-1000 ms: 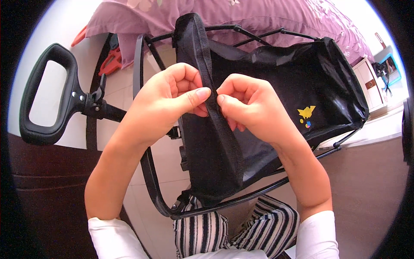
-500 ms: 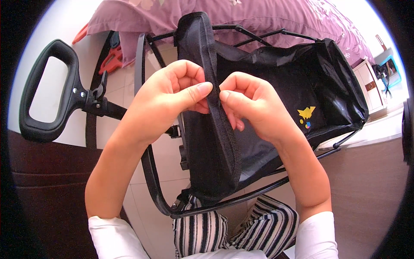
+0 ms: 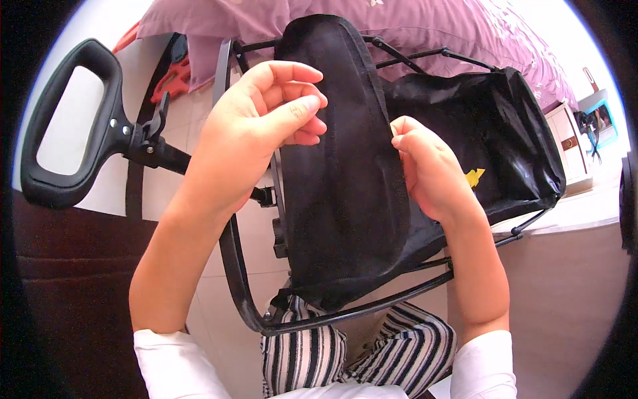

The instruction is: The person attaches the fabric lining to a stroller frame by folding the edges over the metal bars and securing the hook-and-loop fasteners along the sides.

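A black fabric folding cart stands before me, its metal frame [image 3: 242, 286] around a soft liner [image 3: 458, 100]. At its near-left end a wide black fabric flap [image 3: 339, 199] is pulled across toward the right. My right hand [image 3: 435, 169] pinches the flap's right edge between thumb and fingers. Over the flap's left part hovers my left hand [image 3: 266, 123], fingers loosely curled and apart, holding nothing. A yellow printed shape [image 3: 474, 177] on the liner is partly covered by my right hand. The cart's black loop handle [image 3: 114, 93] sticks out to the left.
A bed with a purple floral cover [image 3: 425, 30] lies behind the cart. A dark brown piece of furniture [image 3: 73, 272] is at lower left, and a red plastic object [image 3: 174, 78] sits beyond the handle. A white cabinet [image 3: 568, 143] stands at the right. My striped trousers [image 3: 302, 359] show below.
My right hand has drawn the flap's edge to the right, so the flap lies wider over the cart. My left hand has let go of the edge and risen slightly.
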A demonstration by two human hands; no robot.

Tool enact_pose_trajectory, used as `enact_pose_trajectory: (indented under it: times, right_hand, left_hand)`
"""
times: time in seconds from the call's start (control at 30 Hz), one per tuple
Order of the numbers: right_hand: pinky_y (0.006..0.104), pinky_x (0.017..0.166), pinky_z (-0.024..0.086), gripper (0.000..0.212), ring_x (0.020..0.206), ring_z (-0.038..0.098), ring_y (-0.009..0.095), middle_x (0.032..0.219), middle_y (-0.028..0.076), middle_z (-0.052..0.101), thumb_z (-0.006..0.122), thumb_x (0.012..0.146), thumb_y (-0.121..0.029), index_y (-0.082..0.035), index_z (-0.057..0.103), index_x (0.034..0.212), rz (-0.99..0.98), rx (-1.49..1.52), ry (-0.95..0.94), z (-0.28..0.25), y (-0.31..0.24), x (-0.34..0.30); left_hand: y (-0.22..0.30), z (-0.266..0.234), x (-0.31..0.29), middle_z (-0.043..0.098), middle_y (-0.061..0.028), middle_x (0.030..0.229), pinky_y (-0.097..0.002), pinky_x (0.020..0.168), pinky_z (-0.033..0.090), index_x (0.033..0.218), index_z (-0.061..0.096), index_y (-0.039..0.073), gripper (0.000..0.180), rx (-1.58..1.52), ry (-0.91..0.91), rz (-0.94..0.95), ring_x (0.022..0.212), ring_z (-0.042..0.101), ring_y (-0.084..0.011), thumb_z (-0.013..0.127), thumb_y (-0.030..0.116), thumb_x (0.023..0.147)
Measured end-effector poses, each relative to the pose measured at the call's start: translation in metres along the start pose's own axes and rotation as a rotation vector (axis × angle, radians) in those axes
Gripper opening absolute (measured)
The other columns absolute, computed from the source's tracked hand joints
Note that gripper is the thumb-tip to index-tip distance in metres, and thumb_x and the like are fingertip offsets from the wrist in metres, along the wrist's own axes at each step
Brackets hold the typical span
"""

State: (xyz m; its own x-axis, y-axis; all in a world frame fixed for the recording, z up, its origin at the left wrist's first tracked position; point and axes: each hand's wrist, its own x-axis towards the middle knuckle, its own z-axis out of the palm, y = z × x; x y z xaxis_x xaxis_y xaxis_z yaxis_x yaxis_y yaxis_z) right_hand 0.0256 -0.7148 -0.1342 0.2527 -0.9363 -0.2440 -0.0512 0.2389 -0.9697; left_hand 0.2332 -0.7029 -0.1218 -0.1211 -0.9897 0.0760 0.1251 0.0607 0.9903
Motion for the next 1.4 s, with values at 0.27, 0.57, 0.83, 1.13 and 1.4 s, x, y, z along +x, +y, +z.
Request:
enact_pose_trajectory:
  times: [0.27, 0.57, 0.83, 1.13, 1.4]
  right_hand:
    - [0.0183, 0.045, 0.03, 0.011, 0.052, 0.039, 0.002, 0.065, -0.007, 0.047, 0.044, 0.085, -0.013, -0.01, 0.053, 0.092, 0.057, 0.003, -0.061, -0.012, 0.012, 0.005]
    - [0.0156, 0.049, 0.033, 0.018, 0.057, 0.043, 0.0, 0.073, -0.006, 0.053, 0.044, 0.086, -0.011, -0.008, 0.054, 0.099, -0.006, 0.08, -0.128, -0.007, 0.015, 0.004]
    - [0.0285, 0.064, 0.046, 0.035, 0.072, 0.052, 0.011, 0.08, 0.004, 0.056, 0.063, 0.08, -0.022, 0.003, 0.05, 0.101, -0.245, -0.259, -0.019, 0.0, 0.017, 0.007]
    - [0.0374, 0.06, 0.046, 0.021, 0.065, 0.061, 0.033, 0.07, 0.021, 0.059, 0.052, 0.088, -0.015, 0.004, 0.045, 0.095, -0.629, -0.499, 0.13, 0.0, 0.008, 0.009]
    - [0.0461, 0.062, 0.045, 0.021, 0.077, 0.056, 0.044, 0.077, 0.027, 0.056, 0.041, 0.091, -0.017, 0.003, 0.048, 0.086, -0.722, -0.341, 0.042, 0.016, 0.005, 0.015]
  left_hand:
    - [0.002, -0.003, 0.0, 0.057, -0.005, 0.094, -0.0226, 0.069, 0.048, 0.113, 0.05, 0.0, 0.027, -0.115, 0.097, 0.074, 0.075, 0.057, -0.0091, 0.054, 0.009, 0.087]
    - [0.004, -0.005, -0.003, 0.057, -0.0045, 0.093, -0.0217, 0.068, 0.047, 0.112, 0.051, 0.0, 0.027, -0.159, 0.092, 0.066, 0.073, 0.056, -0.0085, 0.054, 0.008, 0.087]
    - [0.002, 0.005, -0.006, 0.055, -0.0029, 0.091, -0.0216, 0.067, 0.044, 0.107, 0.054, 0.004, 0.023, 0.037, -0.005, -0.047, 0.074, 0.055, -0.009, 0.057, 0.01, 0.085]
    - [0.004, 0.019, 0.0, 0.053, -0.0007, 0.089, -0.02, 0.064, 0.044, 0.105, 0.052, 0.005, 0.021, 0.142, -0.06, -0.083, 0.072, 0.053, -0.0076, 0.055, 0.01, 0.085]
    - [-0.001, 0.017, 0.0, 0.056, -0.0026, 0.089, -0.0222, 0.063, 0.046, 0.106, 0.052, 0.004, 0.023, 0.218, -0.06, -0.112, 0.072, 0.055, -0.0093, 0.057, 0.016, 0.087]
